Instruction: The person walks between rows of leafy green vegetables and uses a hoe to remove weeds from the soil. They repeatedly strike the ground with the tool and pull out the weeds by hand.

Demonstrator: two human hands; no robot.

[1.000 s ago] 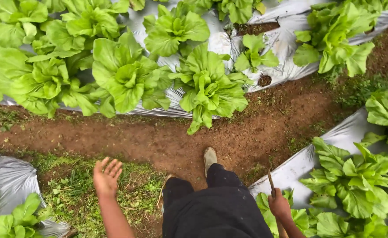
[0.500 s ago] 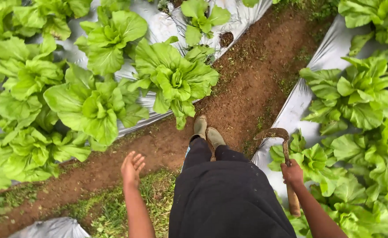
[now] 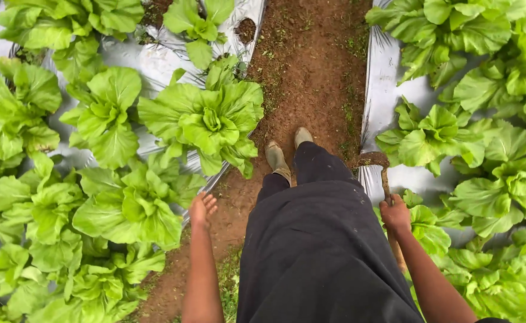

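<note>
My right hand (image 3: 395, 214) is shut on the shaft of a small hand hoe (image 3: 378, 165), whose rusty curved blade points left just above my fist, over the edge of the right-hand bed. My left hand (image 3: 202, 209) hangs free beside my hip with the fingers loosely apart, holding nothing, next to a big leafy green plant (image 3: 132, 204). Both my feet in pale boots (image 3: 287, 154) stand on the brown dirt path (image 3: 317, 72). Dark trousers cover my legs.
Beds wrapped in silver plastic mulch (image 3: 388, 78) run on both sides of the path, full of large light-green leafy plants (image 3: 206, 119), several on the right too (image 3: 436, 134). Some planting holes (image 3: 245, 29) show bare soil. Grass grows near my left arm.
The view has swung so the path now runs straight ahead between the beds. I have stepped along it. The hoe stays in my right hand; my left hand swung slightly forward.
</note>
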